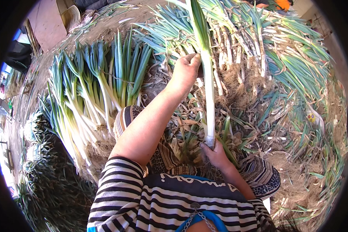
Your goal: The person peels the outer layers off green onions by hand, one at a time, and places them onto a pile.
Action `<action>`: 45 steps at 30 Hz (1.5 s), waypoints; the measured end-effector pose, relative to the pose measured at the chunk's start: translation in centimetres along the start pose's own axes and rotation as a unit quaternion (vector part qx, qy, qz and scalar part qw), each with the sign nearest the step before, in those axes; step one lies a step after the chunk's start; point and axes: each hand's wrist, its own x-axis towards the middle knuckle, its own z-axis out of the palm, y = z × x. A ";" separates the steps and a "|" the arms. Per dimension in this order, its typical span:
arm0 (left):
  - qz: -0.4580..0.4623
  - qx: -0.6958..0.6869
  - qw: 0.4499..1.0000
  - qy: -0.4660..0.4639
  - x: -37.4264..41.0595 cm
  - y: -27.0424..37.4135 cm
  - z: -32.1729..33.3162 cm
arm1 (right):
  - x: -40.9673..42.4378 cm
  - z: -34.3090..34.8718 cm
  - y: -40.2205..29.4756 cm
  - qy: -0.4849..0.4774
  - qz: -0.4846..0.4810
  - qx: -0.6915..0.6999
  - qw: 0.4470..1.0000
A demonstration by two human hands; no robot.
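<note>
A long green onion, its white stalk (209,101) bare and smooth, stands nearly upright before me. At its root end, my right hand (216,153) grips the base. My left hand (188,66) is closed at the upper stalk, where white turns to green; what its fingers pinch is partly hidden. A strip of green leaf (226,127) hangs beside the root end. To the left lies a pile of clean white-stalked green onions (90,98) with roots on. Beyond my hands lie unpeeled green onions (235,43) with dry, brownish outer leaves and matted roots.
Dry peelings (182,121) cover the ground around my knees. More green onions (301,63) are heaped at the far right, above scattered roots and leaf scraps (295,174). Dark green bundles (46,185) stand at the lower left. A pinkish board (47,26) is at the upper left.
</note>
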 end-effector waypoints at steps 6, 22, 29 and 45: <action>-0.143 -0.161 0.976 -0.038 -0.9 0.5 -0.2 | -0.8 -0.9 -1.2 -0.180 0.032 0.181 0.966; -0.041 0.707 0.598 -0.375 -6.7 -0.8 2.3 | -0.3 -3.4 -7.4 -0.174 -0.120 0.094 0.973; 0.251 0.101 0.961 -0.054 -4.2 3.3 -1.4 | -0.5 -1.5 -5.3 -0.045 -0.136 0.051 0.988; 0.080 0.120 0.666 -0.732 -11.6 1.3 1.8 | 1.0 -2.7 -4.7 -0.016 -0.077 0.080 0.994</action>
